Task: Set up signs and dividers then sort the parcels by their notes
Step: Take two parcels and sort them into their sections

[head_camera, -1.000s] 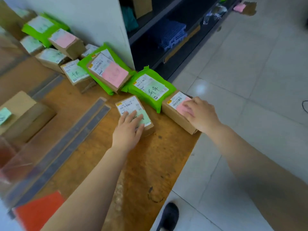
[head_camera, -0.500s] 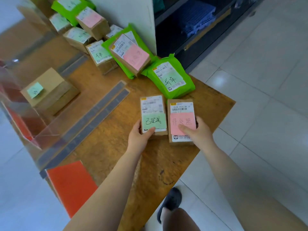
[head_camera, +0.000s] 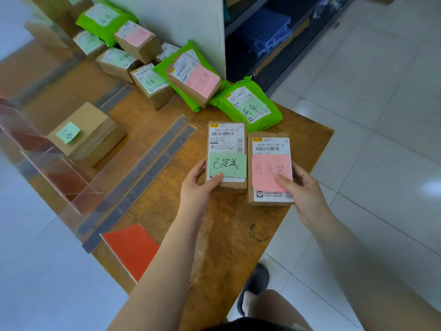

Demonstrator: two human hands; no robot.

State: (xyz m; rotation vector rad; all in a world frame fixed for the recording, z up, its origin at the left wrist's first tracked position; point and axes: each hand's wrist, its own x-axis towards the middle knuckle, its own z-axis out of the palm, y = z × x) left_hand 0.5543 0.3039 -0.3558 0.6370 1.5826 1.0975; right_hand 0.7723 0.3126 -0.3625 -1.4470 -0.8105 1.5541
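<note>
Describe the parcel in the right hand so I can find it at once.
On the wooden table, look at its near right corner, where two flat brown parcels lie side by side. It is the right one, under the right hand; its note is pink, its neighbour's green.

Left hand (head_camera: 199,191): fingers other than the thumb hidden behind the green-note parcel (head_camera: 226,154); right hand (head_camera: 304,197) covers the near right corner of the pink-note parcel (head_camera: 269,168). Far parcels (head_camera: 112,22) blurred, their labels and notes unreadable, topmost cut by the frame edge. Clear divider (head_camera: 47,168) on tabletop (head_camera: 229,235): outline indistinct, extent cannot be told.
</note>
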